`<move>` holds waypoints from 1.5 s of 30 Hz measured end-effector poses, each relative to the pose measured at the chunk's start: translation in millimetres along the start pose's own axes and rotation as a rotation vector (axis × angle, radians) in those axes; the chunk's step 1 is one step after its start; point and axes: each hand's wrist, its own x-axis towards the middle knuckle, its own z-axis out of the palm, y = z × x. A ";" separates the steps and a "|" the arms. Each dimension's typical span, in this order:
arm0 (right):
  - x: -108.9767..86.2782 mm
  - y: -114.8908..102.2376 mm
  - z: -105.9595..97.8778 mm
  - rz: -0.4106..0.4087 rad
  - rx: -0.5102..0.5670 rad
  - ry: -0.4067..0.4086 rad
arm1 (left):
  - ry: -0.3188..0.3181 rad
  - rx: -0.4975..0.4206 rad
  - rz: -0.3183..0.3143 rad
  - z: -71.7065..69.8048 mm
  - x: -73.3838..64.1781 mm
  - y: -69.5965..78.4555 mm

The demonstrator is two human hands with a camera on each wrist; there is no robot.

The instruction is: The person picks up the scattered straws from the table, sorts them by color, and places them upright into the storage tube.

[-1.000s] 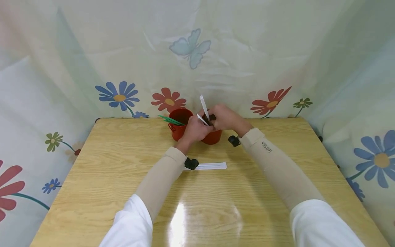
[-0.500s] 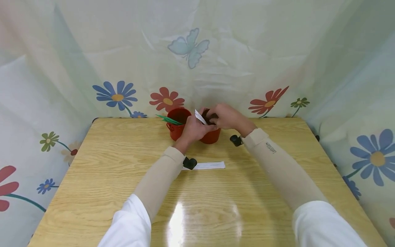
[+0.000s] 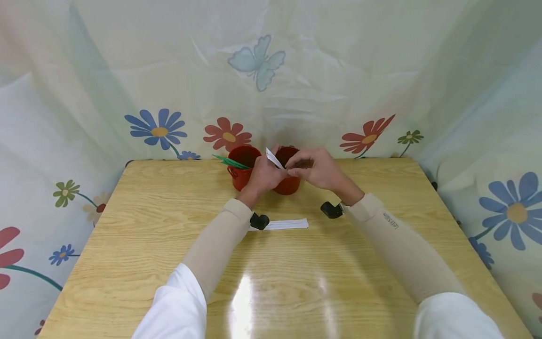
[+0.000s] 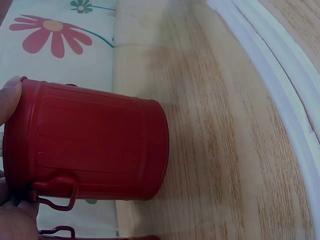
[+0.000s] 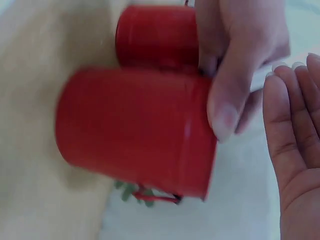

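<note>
Two red buckets stand side by side at the back of the table. My left hand (image 3: 266,176) grips the rim of the right-hand red bucket (image 3: 288,187), its thumb over the edge. A slim white paper-wrapped strip (image 3: 274,159) leans out of that bucket beside the left thumb. Just off the same rim is my right hand (image 3: 323,170), holding nothing; its fingers (image 5: 295,130) look straight in the right wrist view. Green strips (image 3: 234,163) stick out of the left-hand red bucket (image 3: 241,180). The buckets' insides are mostly hidden.
Several long white paper-wrapped strips (image 3: 289,224) lie flat on the wooden table (image 3: 190,202) in front of the buckets. A flower-printed sheet (image 3: 313,94) hangs right behind the buckets and along both sides of the table.
The white strip that my right hand held upright has gone down into the right-hand bucket. My right hand has let go and drawn back to the right. The left hand stays at the rim.
</note>
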 end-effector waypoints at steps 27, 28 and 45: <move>-54.4 30.5 82.6 -0.018 -0.455 -0.468 | -0.024 -0.007 -0.114 -0.2 0.7 2.5; -54.1 30.4 83.5 -0.011 -0.460 -0.479 | -0.023 -0.007 -0.115 -0.2 0.8 2.1; -72.0 23.8 43.1 -0.060 -0.574 -0.419 | -0.031 0.002 -0.107 0.5 -0.8 2.7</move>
